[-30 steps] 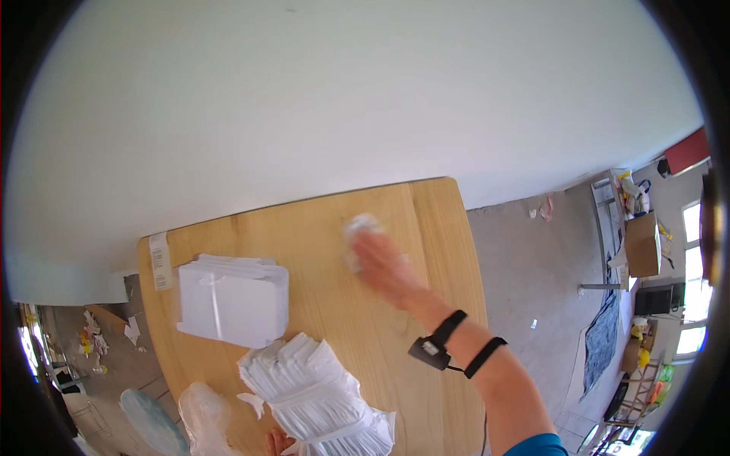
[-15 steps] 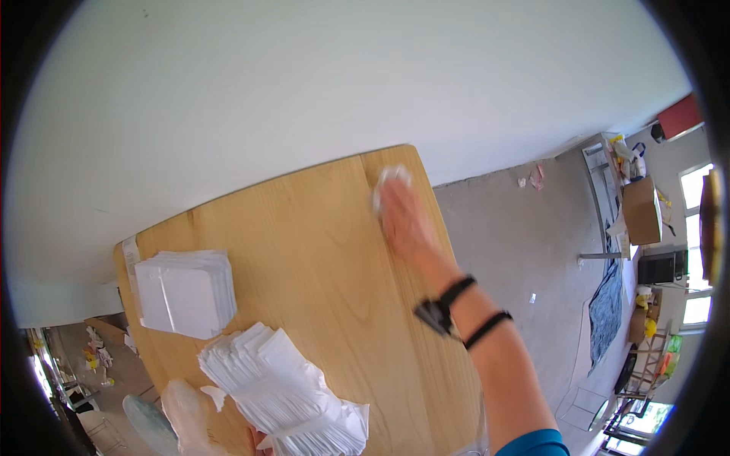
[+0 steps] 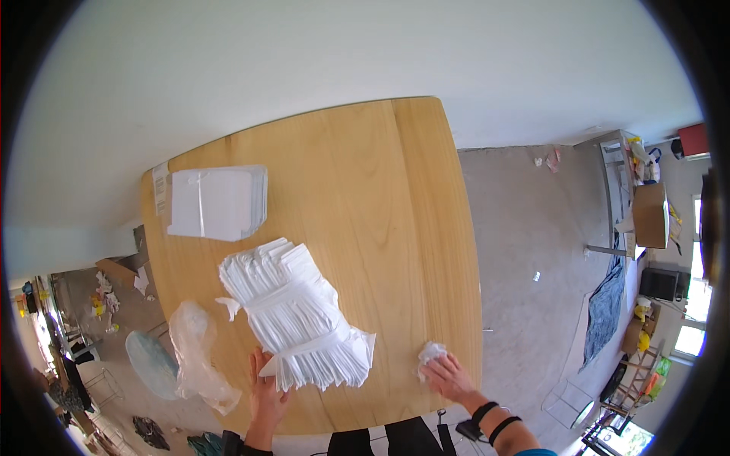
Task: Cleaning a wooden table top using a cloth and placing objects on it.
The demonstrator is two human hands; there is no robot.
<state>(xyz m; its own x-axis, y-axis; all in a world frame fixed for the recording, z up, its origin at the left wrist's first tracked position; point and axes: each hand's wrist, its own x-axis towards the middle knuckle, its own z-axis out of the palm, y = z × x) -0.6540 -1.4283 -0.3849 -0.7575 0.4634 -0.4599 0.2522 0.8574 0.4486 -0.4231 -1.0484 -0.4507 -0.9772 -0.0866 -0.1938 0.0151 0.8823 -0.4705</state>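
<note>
Near the table's front right, my right hand (image 3: 450, 377) is closed over a crumpled white wad (image 3: 432, 352), pressing it on the wood; whether it is tissue, cloth or plastic I cannot make out. My left hand (image 3: 266, 395) rests at the front left against the near left corner of a thick bundle of folded white sheets (image 3: 300, 311). Its fingers look stretched and apart, with the tips partly by a loose white strip. White bands run around this bundle. Behind it lies a neat stack of white cards or envelopes (image 3: 217, 201), tied with a clear strip.
The light wooden table (image 3: 365, 190) stands against a pale wall (image 3: 365, 53). A clear plastic bag (image 3: 198, 357) hangs over its left edge, above a round stool (image 3: 150, 365). At the right are a cardboard box (image 3: 650, 216) and dark cloth (image 3: 604, 311).
My right hand has come from the table's far right corner back to the near right edge with the wad. More of my left hand shows beside the bundle. The view has shifted.
</note>
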